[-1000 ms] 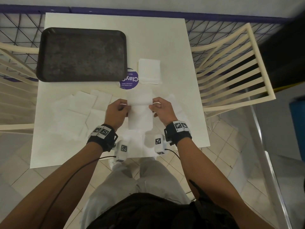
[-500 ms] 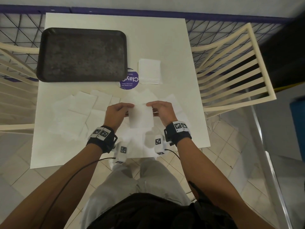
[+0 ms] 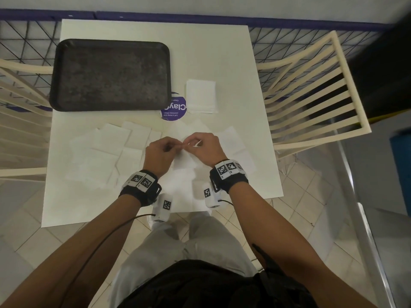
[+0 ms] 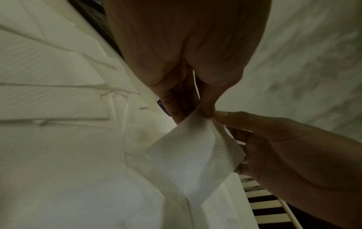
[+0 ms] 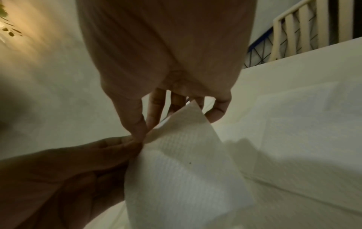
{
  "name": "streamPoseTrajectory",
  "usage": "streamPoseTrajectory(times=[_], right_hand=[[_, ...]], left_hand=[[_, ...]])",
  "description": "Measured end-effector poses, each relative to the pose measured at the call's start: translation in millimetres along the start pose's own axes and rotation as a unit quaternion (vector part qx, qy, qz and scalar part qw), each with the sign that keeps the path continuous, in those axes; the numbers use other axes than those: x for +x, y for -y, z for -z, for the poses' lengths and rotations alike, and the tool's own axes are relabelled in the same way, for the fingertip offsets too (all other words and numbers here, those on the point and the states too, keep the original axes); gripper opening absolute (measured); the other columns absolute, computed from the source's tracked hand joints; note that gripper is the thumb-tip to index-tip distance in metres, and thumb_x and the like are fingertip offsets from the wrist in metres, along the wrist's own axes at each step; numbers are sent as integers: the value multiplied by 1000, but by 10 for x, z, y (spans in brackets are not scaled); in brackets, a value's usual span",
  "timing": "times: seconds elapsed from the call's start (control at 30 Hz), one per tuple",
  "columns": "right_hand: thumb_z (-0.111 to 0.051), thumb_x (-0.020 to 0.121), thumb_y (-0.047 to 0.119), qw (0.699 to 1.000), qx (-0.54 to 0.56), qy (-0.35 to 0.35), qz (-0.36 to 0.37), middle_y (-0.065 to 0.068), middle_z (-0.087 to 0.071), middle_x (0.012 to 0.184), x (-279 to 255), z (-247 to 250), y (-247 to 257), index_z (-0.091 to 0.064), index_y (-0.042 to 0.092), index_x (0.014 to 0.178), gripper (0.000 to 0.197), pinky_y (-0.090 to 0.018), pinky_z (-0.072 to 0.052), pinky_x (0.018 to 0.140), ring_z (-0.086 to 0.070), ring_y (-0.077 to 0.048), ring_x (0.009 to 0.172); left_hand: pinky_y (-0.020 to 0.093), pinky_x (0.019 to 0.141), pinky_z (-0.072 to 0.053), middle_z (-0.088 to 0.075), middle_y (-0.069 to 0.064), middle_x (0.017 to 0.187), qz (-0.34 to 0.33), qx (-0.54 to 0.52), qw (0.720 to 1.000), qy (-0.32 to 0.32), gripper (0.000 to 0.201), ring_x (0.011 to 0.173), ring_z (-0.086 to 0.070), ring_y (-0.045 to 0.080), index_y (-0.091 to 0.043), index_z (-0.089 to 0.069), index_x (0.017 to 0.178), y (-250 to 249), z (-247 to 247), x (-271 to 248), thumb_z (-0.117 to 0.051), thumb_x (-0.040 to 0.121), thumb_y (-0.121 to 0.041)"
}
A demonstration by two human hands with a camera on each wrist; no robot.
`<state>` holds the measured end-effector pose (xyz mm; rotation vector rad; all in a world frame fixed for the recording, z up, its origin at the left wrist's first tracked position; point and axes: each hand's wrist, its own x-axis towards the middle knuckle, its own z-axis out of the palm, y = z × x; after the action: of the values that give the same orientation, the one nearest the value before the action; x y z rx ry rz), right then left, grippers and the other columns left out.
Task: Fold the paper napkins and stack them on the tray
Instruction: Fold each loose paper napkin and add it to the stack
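Both hands hold one white paper napkin above the near middle of the table. My left hand pinches its top edge between thumb and fingers, and my right hand pinches the same edge right beside it, fingertips almost touching. In the left wrist view the napkin hangs bent into a fold below the pinch. The right wrist view shows the napkin doubled over, one corner sticking up by the fingers. The dark tray lies empty at the far left. A stack of folded napkins sits right of it.
Several loose unfolded napkins are spread over the near left and under my hands on the white table. A round purple sticker lies by the tray's corner. Cream slatted chairs stand at the right and left.
My hands have come together from the napkin's two sides, bringing its upper corners to meet and bending the sheet in half. Nothing else on the table moved.
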<state>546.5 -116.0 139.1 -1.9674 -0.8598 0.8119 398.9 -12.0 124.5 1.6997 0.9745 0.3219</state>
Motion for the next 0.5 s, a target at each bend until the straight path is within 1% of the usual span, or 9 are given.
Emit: streamPoseTrajectory(times=[0.1,0.13,0.17,0.2,0.27,0.3,0.37,0.43,0.5], right_hand=[[-77,84,19,1000,-16,19,-5,11,-71,78,7,5,26,-78,15,86,4,-6,-42,64,-59,9,71],[-77,85,20,999,-20,25,-9,10,-72,80,4,18,23,-78,16,86,4,-5,-42,65,-59,10,71],[-76,85,21,999,-21,27,-16,9,-73,82,-1,38,20,-77,18,85,4,-5,-42,65,-59,9,72],[-76,86,23,999,-19,25,-25,8,-74,85,-4,62,8,-77,20,85,3,-5,-43,67,-59,8,73],[-75,86,24,999,-13,22,-44,6,-75,87,-8,124,-23,-76,21,85,4,-10,-46,70,-60,3,73],[-75,86,24,998,-5,22,-51,6,-74,86,-9,156,-33,-76,21,85,4,-14,-48,71,-60,-1,72],[-76,86,21,998,26,19,-62,7,-72,78,-3,205,-59,-76,20,84,2,-19,-51,70,-62,-7,67],[-76,86,15,997,56,7,-60,6,-69,71,4,223,-63,-76,19,83,5,-18,-50,67,-62,-9,61],[-77,85,13,994,89,-19,-64,0,-73,74,12,210,-60,-77,17,83,5,-22,-51,68,-62,-12,59]], left_hand=[[8,72,-45,-74,-6,91,-23,44,999,-9,3,82,-66,4,-18,-73,94,-6,13,-30,-70,96,-18],[3,70,-42,-72,-6,92,-28,53,998,-11,3,83,-64,2,-17,-71,95,-11,12,-45,-68,97,-17],[2,69,-41,-71,-6,93,-30,56,998,-14,3,84,-63,1,-15,-69,97,-14,10,-55,-66,98,-15],[1,69,-41,-69,-6,94,-30,52,998,-18,3,85,-62,1,-14,-66,99,-20,8,-63,-64,99,-12],[1,69,-41,-66,-8,93,-26,42,998,-29,4,84,-60,2,-12,-63,101,-25,7,-64,-61,100,-9],[1,68,-41,-65,-9,93,-24,40,998,-35,4,83,-60,2,-12,-62,101,-22,11,-58,-60,100,-8],[2,67,-40,-65,-8,93,-23,38,998,-43,5,82,-59,2,-13,-60,101,-8,20,-48,-58,101,-9],[3,67,-39,-65,-7,94,-28,36,998,-46,4,82,-58,1,-13,-60,102,-2,14,-52,-57,101,-10],[4,67,-39,-65,-4,96,-39,38,997,-48,4,82,-58,0,-11,-59,103,7,-1,-58,-55,102,-10]])
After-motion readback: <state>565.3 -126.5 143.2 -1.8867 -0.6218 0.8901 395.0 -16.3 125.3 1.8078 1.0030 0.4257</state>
